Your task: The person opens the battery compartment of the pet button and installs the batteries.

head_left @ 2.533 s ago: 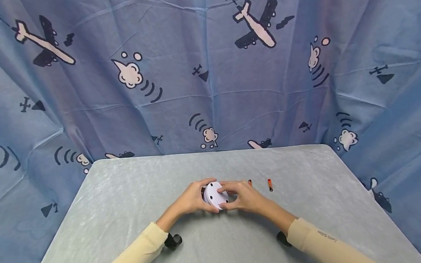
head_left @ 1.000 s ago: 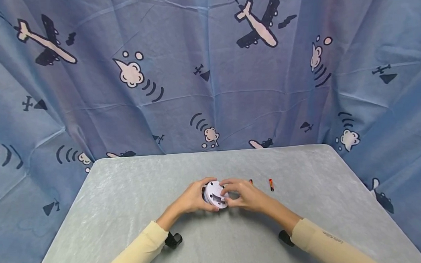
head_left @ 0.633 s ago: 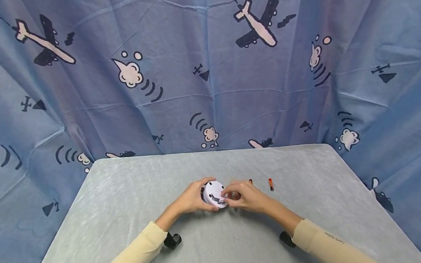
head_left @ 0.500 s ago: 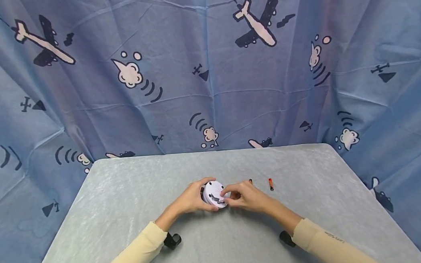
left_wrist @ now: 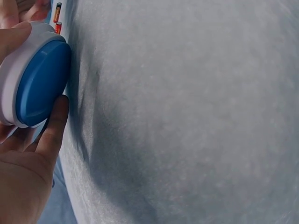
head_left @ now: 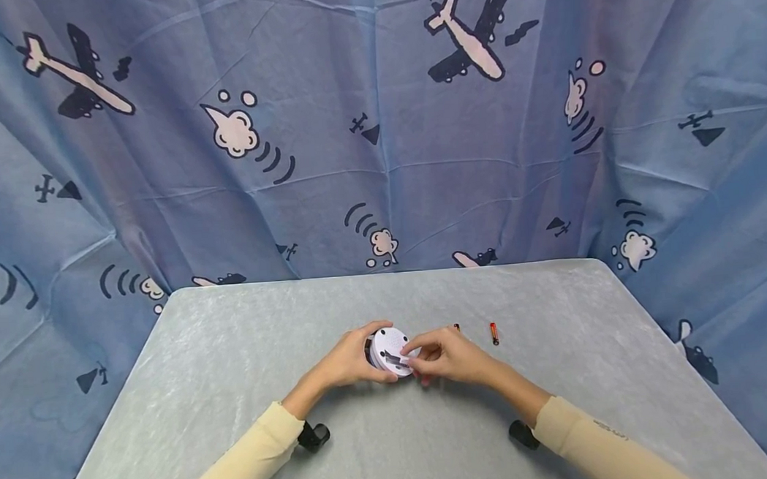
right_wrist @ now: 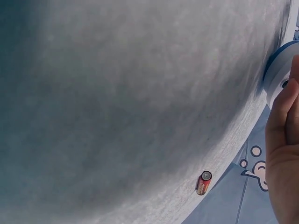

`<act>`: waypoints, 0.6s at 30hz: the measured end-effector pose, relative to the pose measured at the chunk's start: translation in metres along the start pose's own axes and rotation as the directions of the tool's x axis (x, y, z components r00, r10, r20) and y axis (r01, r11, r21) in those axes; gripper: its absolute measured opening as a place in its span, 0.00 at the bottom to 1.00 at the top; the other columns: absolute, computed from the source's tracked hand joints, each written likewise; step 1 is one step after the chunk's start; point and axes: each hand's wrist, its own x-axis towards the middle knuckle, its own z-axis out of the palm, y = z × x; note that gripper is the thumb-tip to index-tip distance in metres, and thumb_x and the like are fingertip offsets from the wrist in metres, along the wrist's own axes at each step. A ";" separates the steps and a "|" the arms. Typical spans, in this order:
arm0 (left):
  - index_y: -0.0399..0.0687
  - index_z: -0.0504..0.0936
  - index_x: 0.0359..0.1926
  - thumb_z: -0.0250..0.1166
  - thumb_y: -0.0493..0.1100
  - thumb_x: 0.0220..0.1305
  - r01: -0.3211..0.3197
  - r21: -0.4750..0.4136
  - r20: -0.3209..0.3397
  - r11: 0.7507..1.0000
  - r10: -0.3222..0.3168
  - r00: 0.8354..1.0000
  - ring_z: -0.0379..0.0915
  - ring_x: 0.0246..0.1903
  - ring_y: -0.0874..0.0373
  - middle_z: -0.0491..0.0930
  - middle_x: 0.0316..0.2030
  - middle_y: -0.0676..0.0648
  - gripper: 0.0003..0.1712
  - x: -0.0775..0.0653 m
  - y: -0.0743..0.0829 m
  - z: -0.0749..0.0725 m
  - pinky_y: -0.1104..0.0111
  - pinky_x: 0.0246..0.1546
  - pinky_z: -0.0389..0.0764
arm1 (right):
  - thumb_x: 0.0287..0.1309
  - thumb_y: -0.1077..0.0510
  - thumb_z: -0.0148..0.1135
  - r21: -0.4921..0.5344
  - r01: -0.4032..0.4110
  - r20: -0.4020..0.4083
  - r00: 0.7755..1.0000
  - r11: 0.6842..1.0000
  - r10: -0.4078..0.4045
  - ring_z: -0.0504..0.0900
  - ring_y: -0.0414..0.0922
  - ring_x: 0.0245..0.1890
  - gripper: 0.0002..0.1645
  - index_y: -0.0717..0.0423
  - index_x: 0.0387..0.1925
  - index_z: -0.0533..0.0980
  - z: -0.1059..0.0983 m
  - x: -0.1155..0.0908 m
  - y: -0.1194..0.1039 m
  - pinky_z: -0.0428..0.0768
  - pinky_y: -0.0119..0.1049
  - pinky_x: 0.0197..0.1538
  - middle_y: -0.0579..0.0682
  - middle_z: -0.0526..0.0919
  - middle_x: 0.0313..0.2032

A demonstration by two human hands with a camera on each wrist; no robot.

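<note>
My left hand [head_left: 351, 360] grips a round push-button device around its rim, with the white underside [head_left: 389, 339] turned up toward me. Dark round feet and a dark battery slot [head_left: 393, 358] show on that underside. In the left wrist view, the device's blue dome [left_wrist: 44, 84] faces the table, and the fingers curl round its edge. My right hand [head_left: 448, 356] is at the slot's right end, thumb and index finger pinching a small pale piece that looks like the battery cover [head_left: 406, 362]. The fingers hide most of that piece.
Two red-and-black batteries lie on the grey table [head_left: 232, 351] beyond my right hand: one battery [head_left: 494, 333] in full view, the other battery [head_left: 457, 327] partly hidden by the hand. A blue curtain [head_left: 311, 127] with printed planes hangs behind the table.
The underside was covered at first; the dark slot then came into view as my right hand drew back slightly with the pale piece. My left hand keeps its hold.
</note>
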 end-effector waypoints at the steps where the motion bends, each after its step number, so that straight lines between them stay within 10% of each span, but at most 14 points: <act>1: 0.35 0.70 0.69 0.85 0.47 0.45 -0.002 0.002 0.000 1.000 0.002 1.000 0.75 0.50 0.52 0.79 0.56 0.41 0.52 0.000 0.000 0.000 0.56 0.51 0.76 | 0.64 0.65 0.69 -0.011 0.001 -0.002 1.000 1.000 -0.001 0.86 0.50 0.21 0.09 0.62 0.46 0.84 0.000 0.000 0.000 0.83 0.49 0.26 0.57 0.86 0.26; 12: 0.35 0.70 0.69 0.84 0.47 0.45 0.002 0.010 0.004 1.000 -0.002 1.000 0.75 0.49 0.53 0.79 0.55 0.42 0.52 0.001 -0.001 -0.001 0.59 0.49 0.76 | 0.59 0.57 0.75 -0.344 0.133 -0.059 0.985 0.930 -0.163 0.75 0.34 0.20 0.06 0.51 0.38 0.87 0.000 0.007 0.002 0.73 0.29 0.23 0.37 0.81 0.26; 18: 0.36 0.71 0.68 0.85 0.48 0.44 0.015 0.011 -0.004 1.000 -0.015 1.000 0.75 0.49 0.53 0.79 0.55 0.42 0.52 0.002 -0.003 0.000 0.60 0.50 0.75 | 0.58 0.63 0.74 -0.296 0.198 -0.093 0.968 0.935 -0.234 0.76 0.35 0.24 0.04 0.53 0.36 0.87 0.001 0.009 0.002 0.77 0.31 0.27 0.41 0.81 0.33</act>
